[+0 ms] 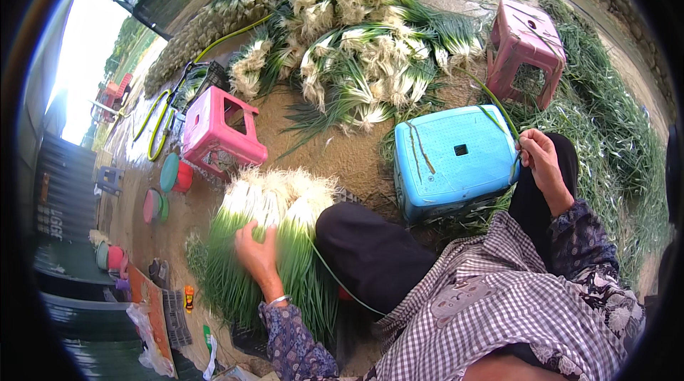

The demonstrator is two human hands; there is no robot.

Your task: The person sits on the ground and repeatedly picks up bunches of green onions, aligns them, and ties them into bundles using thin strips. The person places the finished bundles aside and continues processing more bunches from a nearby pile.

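Note:
My left hand [259,252] rests on a thick stack of scallions [315,244], its thumb and forefinger apart across the stems. The stack lies beside my left knee, with pale roots pointing away from me and green leaves towards me. A dark crate [250,339] shows partly beneath the leaves. By my right knee, my right hand [542,162] pinches a long green leaf strip [499,103] between thumb and fingers. That strip arches up past the right edge of a blue plastic stool [454,151]. Two brown strips [419,148] and a piece of green leaf lie on the stool's top.
Ahead lies a large heap of rooted scallions [368,44]. A bright pink stool [222,129] stands left, a dull pink stool [526,49] right. Leaf trimmings [604,129] cover the right side. A yellow-green hose [155,129] curls near a black crate [206,81].

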